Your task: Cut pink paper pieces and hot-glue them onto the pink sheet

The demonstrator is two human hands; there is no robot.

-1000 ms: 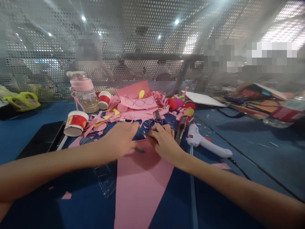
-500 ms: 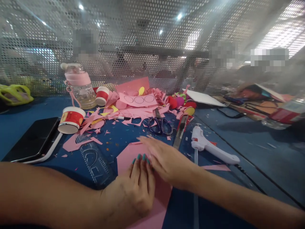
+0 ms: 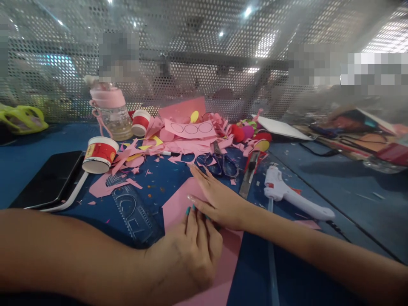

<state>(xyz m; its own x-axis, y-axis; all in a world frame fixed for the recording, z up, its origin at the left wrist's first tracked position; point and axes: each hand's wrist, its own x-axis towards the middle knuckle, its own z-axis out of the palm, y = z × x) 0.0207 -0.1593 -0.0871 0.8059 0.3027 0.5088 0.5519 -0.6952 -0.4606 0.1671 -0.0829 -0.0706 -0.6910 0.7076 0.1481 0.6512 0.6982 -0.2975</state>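
A pink paper sheet (image 3: 178,199) with cut-off corners lies in front of me on the blue table. My left hand (image 3: 191,250) rests on it, fingers stretched out close together, teal nails showing. Across the sheet's upper right part lies my right hand (image 3: 219,197), open and flat, its thumb apart from the fingers and near the left fingertips. The hands and forearms hide part of the paper. Left of the sheet is a clear stencil ruler (image 3: 134,212). Dark-handled scissors (image 3: 221,161) and a box cutter (image 3: 249,174) lie just beyond my right hand.
A white glue gun (image 3: 287,191) with a long glue stick lies at right. Pink scraps (image 3: 188,144) are piled at the back. Paper cups (image 3: 100,155), a bottle (image 3: 111,110) and a black phone (image 3: 47,180) stand or lie left. A perforated screen (image 3: 191,55) rises behind.
My right hand's fingers have spread and its thumb has come away from them. The sheet's top edge, which looked folded up, now lies flatter. The view has shifted slightly.
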